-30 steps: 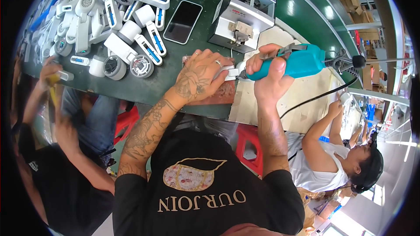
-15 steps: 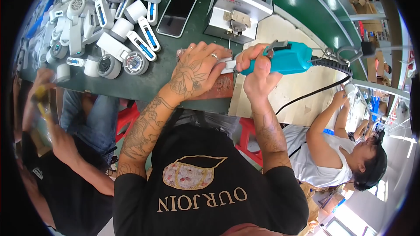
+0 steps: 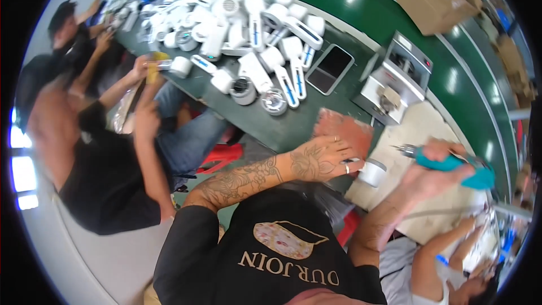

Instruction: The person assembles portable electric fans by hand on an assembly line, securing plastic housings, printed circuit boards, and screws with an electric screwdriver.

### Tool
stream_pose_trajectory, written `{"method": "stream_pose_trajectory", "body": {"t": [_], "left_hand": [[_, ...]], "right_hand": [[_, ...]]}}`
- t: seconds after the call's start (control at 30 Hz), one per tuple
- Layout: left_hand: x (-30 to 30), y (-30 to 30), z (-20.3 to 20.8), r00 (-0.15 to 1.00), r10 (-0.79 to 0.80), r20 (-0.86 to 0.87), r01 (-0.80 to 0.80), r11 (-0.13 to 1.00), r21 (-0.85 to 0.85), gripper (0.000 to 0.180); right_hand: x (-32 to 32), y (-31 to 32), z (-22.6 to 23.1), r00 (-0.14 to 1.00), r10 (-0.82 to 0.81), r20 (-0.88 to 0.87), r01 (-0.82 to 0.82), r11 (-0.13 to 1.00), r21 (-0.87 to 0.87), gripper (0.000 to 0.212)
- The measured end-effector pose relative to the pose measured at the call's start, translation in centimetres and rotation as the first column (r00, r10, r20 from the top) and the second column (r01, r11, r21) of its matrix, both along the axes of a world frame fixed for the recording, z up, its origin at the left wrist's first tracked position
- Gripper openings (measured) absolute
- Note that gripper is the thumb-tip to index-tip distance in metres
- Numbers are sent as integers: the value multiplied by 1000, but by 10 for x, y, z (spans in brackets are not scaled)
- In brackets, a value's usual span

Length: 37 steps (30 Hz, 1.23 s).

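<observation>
My left hand, with a ring on a finger, is closed around a white handheld fan; the fan's round white head sticks out past the fingers, while the handle is mostly hidden under them. Beneath and beyond this hand lies a worn reddish pad on the green table. My right hand, slightly smeared by motion, grips a teal electric screwdriver. Its bit points left, apart from the fan.
White fans pile up at the far left of the green table. A phone lies beside a grey metal machine. Cardboard covers the right part. One co-worker sits left, another right.
The view has swung, shifting the scene. The screwdriver bit has come away from the white fan, and my right hand has drawn it rightward. My left hand has brought the fan nearer, off the pad.
</observation>
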<state>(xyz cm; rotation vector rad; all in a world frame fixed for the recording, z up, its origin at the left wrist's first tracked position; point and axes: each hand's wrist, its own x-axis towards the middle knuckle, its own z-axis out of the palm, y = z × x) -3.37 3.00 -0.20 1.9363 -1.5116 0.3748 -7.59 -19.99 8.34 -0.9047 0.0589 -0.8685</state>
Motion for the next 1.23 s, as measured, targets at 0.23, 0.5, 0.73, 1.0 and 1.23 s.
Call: {"method": "stream_pose_trajectory", "body": {"t": [0.23,0.5,0.73,1.0,1.23], "left_hand": [[89,112,28,618,490,-615,-765,553,-329,46],[290,322,28,175,825,-537,-974,66,-217,68],[173,97,93,694,638,-335,-710,684,-167,32],[130,-11,9,779,545,309,-614,565,551,64],[135,-25,13,665,727,172,-670,479,567,85]], "right_hand": [[45,-50,-11,881,-465,-94,429,865,-261,47],[38,-61,-63,854,-493,-168,342,773,-535,40],[39,-60,-73,880,-453,-140,338,805,-487,50],[40,-60,-77,898,-424,-121,300,789,-537,44],[37,-60,-77,896,-420,-144,304,816,-491,54]]}}
